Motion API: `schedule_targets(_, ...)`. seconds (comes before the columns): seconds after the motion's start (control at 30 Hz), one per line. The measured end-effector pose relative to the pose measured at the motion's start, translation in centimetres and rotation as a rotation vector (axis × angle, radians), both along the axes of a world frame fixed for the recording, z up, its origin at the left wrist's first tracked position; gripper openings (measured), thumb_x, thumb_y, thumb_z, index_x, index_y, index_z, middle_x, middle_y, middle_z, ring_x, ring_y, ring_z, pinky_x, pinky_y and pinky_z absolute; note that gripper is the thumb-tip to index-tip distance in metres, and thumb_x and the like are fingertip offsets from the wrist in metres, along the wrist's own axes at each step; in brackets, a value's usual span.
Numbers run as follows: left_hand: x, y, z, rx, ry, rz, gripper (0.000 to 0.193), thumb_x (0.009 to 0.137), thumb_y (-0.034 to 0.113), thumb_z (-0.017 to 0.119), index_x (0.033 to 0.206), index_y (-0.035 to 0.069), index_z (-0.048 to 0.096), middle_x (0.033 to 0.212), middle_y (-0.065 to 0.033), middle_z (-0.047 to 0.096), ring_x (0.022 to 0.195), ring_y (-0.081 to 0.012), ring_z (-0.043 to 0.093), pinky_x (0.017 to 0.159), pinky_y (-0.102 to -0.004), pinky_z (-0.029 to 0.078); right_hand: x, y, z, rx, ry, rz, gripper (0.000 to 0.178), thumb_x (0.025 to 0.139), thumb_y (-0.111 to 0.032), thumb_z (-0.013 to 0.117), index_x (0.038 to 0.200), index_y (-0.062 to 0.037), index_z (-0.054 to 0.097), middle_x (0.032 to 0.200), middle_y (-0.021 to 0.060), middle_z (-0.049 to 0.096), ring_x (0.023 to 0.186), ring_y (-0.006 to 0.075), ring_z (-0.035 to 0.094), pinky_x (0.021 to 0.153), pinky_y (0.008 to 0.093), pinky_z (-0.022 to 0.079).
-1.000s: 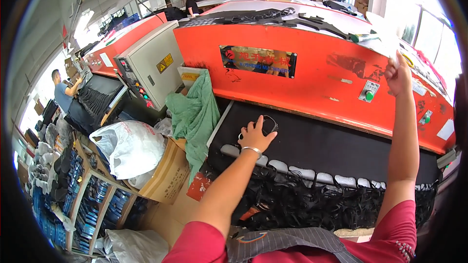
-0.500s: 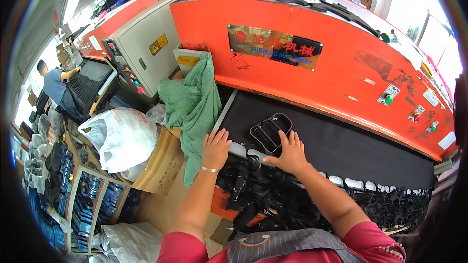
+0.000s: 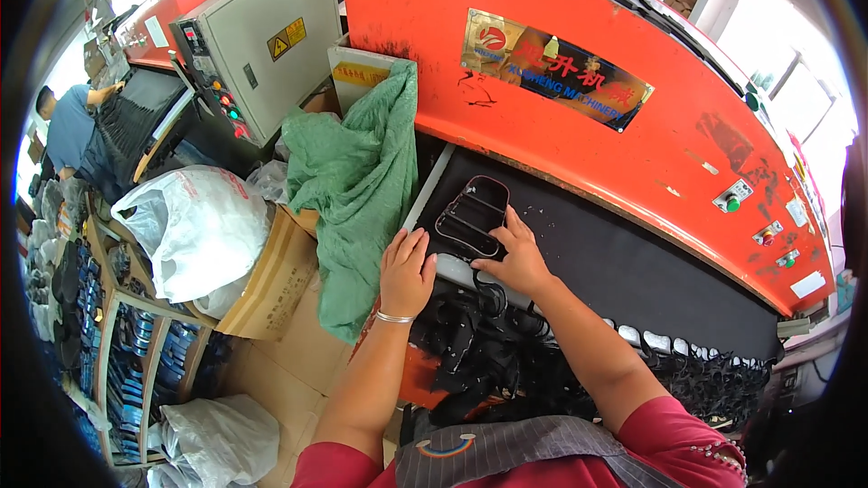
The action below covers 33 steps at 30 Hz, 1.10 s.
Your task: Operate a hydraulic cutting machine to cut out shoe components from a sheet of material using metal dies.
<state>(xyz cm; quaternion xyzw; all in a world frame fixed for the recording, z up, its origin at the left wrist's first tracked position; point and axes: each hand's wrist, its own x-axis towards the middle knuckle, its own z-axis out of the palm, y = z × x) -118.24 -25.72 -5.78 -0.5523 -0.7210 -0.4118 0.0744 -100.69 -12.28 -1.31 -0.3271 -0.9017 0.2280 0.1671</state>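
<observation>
- A green cloth drapes at ten o'clock of the left hand; black cut pieces pile below.
- Left hand rests flat, open, on the belt edge.
- Right hand presses spread fingers on the black cut panel, at its twelve o'clock.

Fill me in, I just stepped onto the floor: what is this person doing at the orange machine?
A person leans over the black bed of an orange machine. Their right hand rests on a flat black cut piece with slots lying at the bed's near corner. Their left hand lies flat on the bed's front edge beside a green cloth. More black cut pieces hang in a pile below the front edge.
</observation>
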Motion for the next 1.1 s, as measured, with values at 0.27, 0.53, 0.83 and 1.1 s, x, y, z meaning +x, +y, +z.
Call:
schedule_targets(0.27,-0.5,1.2,-0.1,-0.022,-0.026,-0.038,0.028,0.084,0.016,0.058,0.108,0.004,0.064,0.122,-0.0076,0.055,0.120,-0.0320,0.045,0.099,-0.0448,0.036,0.2,1.9,-0.7,0.070,0.009,0.123,0.062,0.065,-0.043,0.078,0.109,-0.0048,0.059,0.141,0.0325,0.029,0.135,0.0402,0.026,0.109,0.0466,0.022)
schedule_targets(0.53,-1.3,5.0,-0.1,0.026,0.060,-0.063,0.026,0.083,0.012,0.061,0.106,0.001,0.065,0.117,-0.0117,0.058,0.114,-0.0363,0.050,0.096,-0.0428,0.041,-0.2,5.2,-0.8,0.157,-0.068,0.131,0.073,0.066,-0.052,0.073,0.120,-0.0067,0.054,0.140,0.0340,0.028,0.135,0.0418,0.025,0.110,0.0481,0.021)
schedule_targets(0.83,2.3,10.1,7.5,0.028,-0.071,0.034,0.024,0.082,0.019,0.065,0.101,0.003,0.065,0.102,-0.0140,0.063,0.098,-0.0311,0.058,0.088,-0.0387,0.045,16.0,7.6,9.5,0.199,0.098,0.096,0.086,0.071,-0.042,0.075,0.139,-0.0071,0.035,0.142,0.0241,0.034,0.130,0.0422,0.034,0.106,0.0456,0.030)
schedule_targets(1.1,28.0,23.5,12.4,-0.192,-0.301,-1.096,0.023,0.085,0.022,0.060,0.098,0.003,0.063,0.092,-0.0157,0.062,0.091,-0.0312,0.060,0.080,-0.0384,0.048,53.5,19.1,11.6,0.969,0.686,-1.067,0.049,0.099,-0.030,0.040,0.132,0.0073,0.040,0.136,0.0203,0.042,0.128,0.0297,0.038,0.108,0.0376,0.026)
